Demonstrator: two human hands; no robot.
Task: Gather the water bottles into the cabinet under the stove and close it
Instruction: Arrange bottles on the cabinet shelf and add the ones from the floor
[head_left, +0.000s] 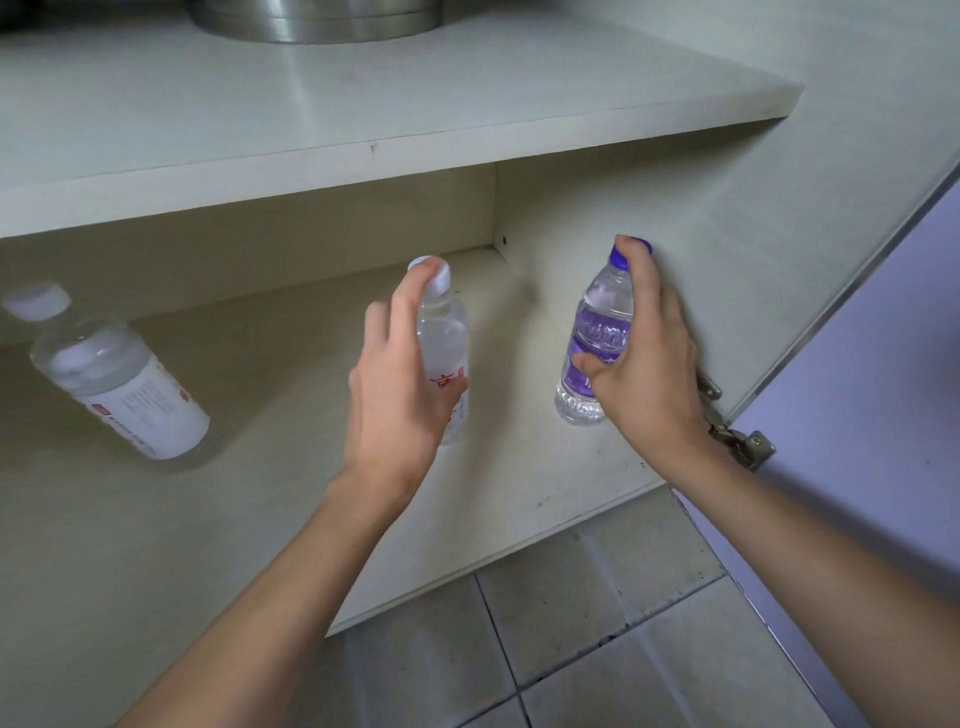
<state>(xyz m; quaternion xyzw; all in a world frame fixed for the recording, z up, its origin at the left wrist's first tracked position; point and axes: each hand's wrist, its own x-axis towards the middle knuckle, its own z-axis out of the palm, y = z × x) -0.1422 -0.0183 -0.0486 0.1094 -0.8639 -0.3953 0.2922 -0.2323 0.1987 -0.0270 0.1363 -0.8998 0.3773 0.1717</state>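
Three bottles are seen inside the open cabinet (311, 467): the white-capped bottle (449, 332) is wrapped by left hand (400, 395) fingers, the purple-capped bottle (597, 332) is clasped by the right hand (644, 374), seemingly set down, and a third bottle (119, 379) is stood at the cabinet's left.

three water bottles (124, 379), two hands (400, 395), one metal pot (311, 21)

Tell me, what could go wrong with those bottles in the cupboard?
The left hand looks only loosely on the white-capped bottle, so it might tip as the hand pulls away. The purple-capped bottle in the right hand stands near the door hinge, where fingers could get pinched once the cabinet door swings shut.
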